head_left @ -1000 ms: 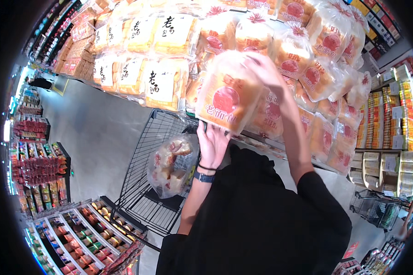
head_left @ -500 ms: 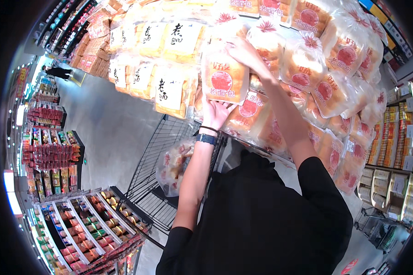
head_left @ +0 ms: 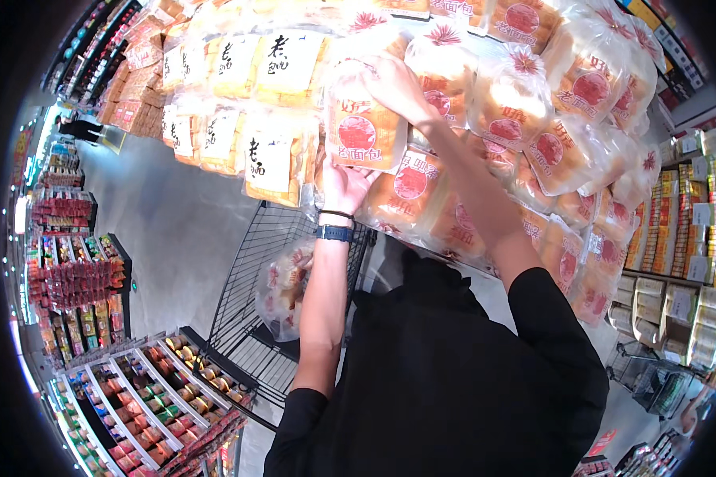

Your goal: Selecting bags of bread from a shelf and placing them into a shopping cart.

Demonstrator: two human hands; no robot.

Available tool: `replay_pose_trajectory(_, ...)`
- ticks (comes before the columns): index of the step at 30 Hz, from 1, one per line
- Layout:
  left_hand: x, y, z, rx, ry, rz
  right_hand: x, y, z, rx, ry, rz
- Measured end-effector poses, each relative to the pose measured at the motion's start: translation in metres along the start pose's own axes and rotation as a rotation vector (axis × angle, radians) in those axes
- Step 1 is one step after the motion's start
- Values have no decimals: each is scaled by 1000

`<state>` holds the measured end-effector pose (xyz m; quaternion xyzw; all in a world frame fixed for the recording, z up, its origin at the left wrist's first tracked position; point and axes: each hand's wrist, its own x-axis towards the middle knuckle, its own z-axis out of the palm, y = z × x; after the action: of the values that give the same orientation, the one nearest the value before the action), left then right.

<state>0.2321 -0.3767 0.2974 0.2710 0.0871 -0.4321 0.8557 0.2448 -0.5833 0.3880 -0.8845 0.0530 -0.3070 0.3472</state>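
A clear plastic bag of bread (head_left: pixel 366 131) with a red round print stands tilted at the near edge of a bread display. My left hand (head_left: pixel 344 188) supports its bottom end, palm up, the fingers partly hidden under the bag. Up at its top, my right hand (head_left: pixel 394 89) has the fingers closed on the plastic. Similar tied bread bags (head_left: pixel 507 103) are heaped to the right. On the left lie rows of flat bread packs (head_left: pixel 286 71) with white labels.
Below the display's left edge stands a wire shopping cart (head_left: pixel 243 246) holding a plastic bag of food (head_left: pixel 282 290). A shelf of cups (head_left: pixel 143 397) is at lower left, with stocked shelves (head_left: pixel 684 222) on the right. Far left, a person (head_left: pixel 81 129) stands in the aisle.
The whole view has shifted, so everything appears farther left. Both hands keep their hold on the bread bag, with little movement relative to the display.
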Motion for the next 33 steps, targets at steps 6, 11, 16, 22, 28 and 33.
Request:
replay_pose_trajectory(6,-7,4,-13,116,55,12,-1,-11,-1,-48,5,15)
replay_pose_trajectory(11,-33,-8,-10,200,33,183,-6,-13,-4,-195,69,-24)
replay_pose_trajectory(16,-47,-14,-11,264,48,228,-12,-10,-9,-197,184,-165)
replay_pose_trajectory(22,-70,-22,-21,206,124,334,-35,-10,-19,-198,246,-187)
replay_pose_trajectory(28,-152,-31,-72,283,40,325,-97,-67,-9,38,319,-187)
replay_pose_trajectory(33,-232,-49,-169,154,409,338,-188,-140,59,321,-292,-21)
